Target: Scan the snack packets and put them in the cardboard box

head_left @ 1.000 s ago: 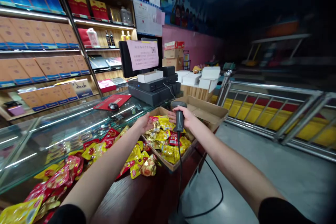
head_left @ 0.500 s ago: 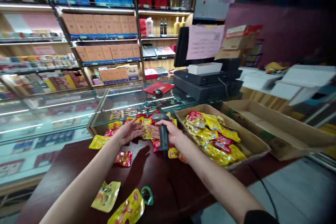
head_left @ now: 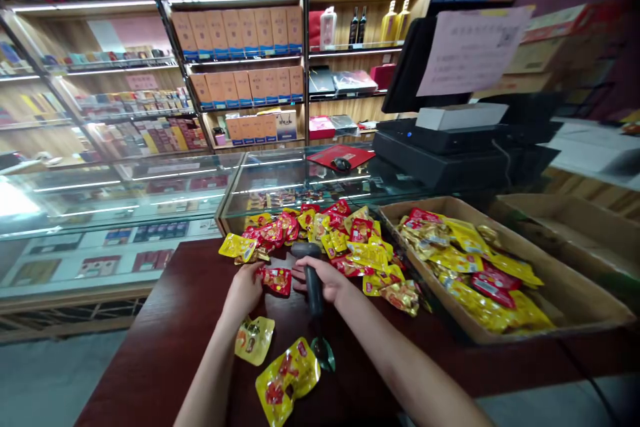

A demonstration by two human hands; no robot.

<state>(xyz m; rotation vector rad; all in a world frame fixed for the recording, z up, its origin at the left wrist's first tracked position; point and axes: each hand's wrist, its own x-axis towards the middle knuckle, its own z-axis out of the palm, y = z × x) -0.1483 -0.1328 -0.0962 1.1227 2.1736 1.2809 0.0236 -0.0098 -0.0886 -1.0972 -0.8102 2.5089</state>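
Observation:
My right hand (head_left: 323, 277) is closed around the handle of a dark grey barcode scanner (head_left: 314, 287), whose head lies over the near edge of a pile of snack packets. To the left of it, my left hand (head_left: 246, 290) has its fingers closed at the left edge of a small red snack packet (head_left: 277, 281); its thumb side is partly hidden. Red and yellow snack packets (head_left: 320, 230) are heaped beyond both hands. Nearer to me lie a pale yellow packet (head_left: 256, 340), a larger yellow packet (head_left: 289, 380) and a small green packet (head_left: 324, 353).
An open cardboard box (head_left: 450, 310) of snack packets stands on the right, with a second cardboard box (head_left: 565, 220) behind it. A monitor (head_left: 410, 67), a mouse (head_left: 341, 163) on a red mat (head_left: 360, 157) and a glass counter (head_left: 280, 177) are at the back.
My left hand, open above the counter before, has come down and closed on the red snack packet. The scanner stays in my right hand. The view has turned left.

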